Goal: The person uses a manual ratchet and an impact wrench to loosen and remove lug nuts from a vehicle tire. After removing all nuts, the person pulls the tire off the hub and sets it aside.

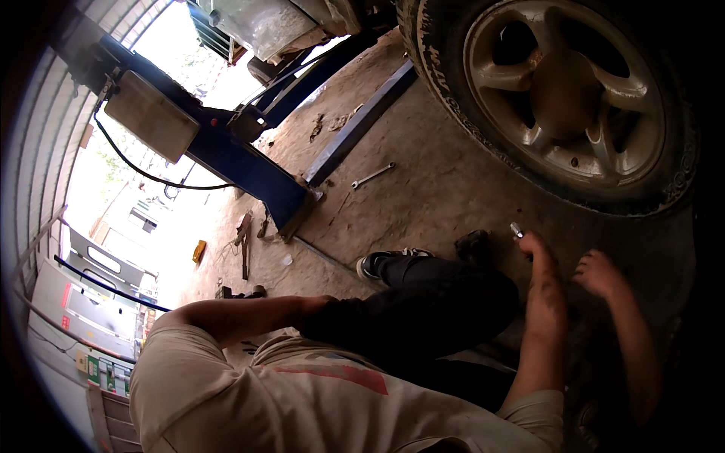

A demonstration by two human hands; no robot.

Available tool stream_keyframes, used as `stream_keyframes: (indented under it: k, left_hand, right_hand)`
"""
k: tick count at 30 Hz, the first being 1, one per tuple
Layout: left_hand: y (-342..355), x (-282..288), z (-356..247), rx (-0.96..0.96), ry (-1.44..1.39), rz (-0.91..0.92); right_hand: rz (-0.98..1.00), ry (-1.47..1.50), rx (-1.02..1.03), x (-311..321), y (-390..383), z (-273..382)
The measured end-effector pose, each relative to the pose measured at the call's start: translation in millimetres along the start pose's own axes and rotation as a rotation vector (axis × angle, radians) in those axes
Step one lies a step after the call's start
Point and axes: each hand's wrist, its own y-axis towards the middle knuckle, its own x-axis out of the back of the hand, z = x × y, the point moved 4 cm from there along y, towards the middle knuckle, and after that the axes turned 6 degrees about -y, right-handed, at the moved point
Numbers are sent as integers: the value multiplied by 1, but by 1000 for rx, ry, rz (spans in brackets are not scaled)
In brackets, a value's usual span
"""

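My left arm reaches across to my dark-trousered leg, and my left hand (pixel 316 306) rests against it, its fingers lost in shadow. My right hand (pixel 532 246) is closed on a shiny metal tool (pixel 516 229); only its short bright end sticks out, so its kind is unclear. Above that hand stands a large wheel (pixel 565 90) with a worn tyre and a dirty spoked metal rim, apart from the tool. Beside my right hand, another person's hand (pixel 595 273) hangs with bent fingers, dim and blurred. A dark object (pixel 473 246) lies on the floor near my shoe (pixel 370 264).
A combination spanner (pixel 373 175) lies on the concrete floor. A blue lift post (pixel 242 162) and its blue beam (pixel 359 124) stand ahead to the left. A metal rod (pixel 328 257), a long-handled tool (pixel 244 245) and a yellow item (pixel 198 251) lie around it.
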Motion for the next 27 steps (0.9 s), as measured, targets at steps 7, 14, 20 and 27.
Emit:
stream_keyframes:
  k: [7,14,20,27]
  left_hand:
    - [10,22,2,-49,-95,11]
    - [-27,24,0,-135,5,-202]
    - [-11,84,7,-163,237,7]
    - [7,92,6,-114,3,-105]
  right_hand:
    - [-27,-9,9,-1,15,-19]
    - [-17,30,-31,5,11,-24]
    - [19,92,-16,-11,34,-32]
    - [58,73,-95,-21,46,-35]
